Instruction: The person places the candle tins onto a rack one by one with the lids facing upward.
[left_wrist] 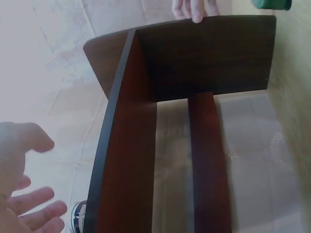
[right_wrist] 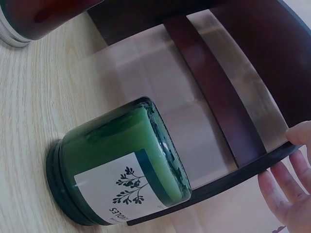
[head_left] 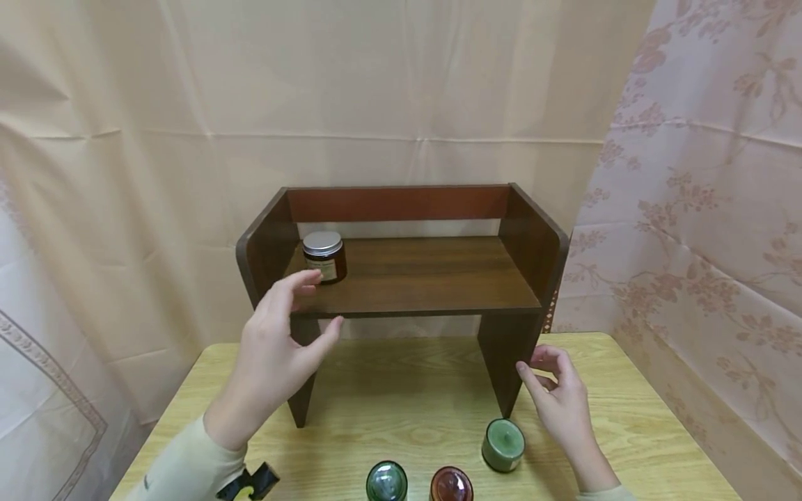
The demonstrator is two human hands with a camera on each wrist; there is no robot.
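Observation:
A dark brown wooden desk shelf [head_left: 413, 278] stands on the table. On its left end sits an amber glass jar [head_left: 338, 268] with a silver lid and a pale label. My left hand [head_left: 276, 344] is in front of that jar, thumb and fingers spread apart with nothing between them. In the left wrist view, a gap shows between the fingers [left_wrist: 41, 206] and the jar [left_wrist: 79, 218]. My right hand [head_left: 560, 400] pinches the front edge of the shelf's right side panel, thumb on the inner face and fingers outside [right_wrist: 279, 194].
A green candle in a glass [head_left: 504, 445] stands by the right panel's foot, its label printed with a plant [right_wrist: 116, 179]. Nearer me are a dark green glass item [head_left: 386, 481] and a reddish-brown one [head_left: 451, 484], both cut off by the frame. Curtains hang behind.

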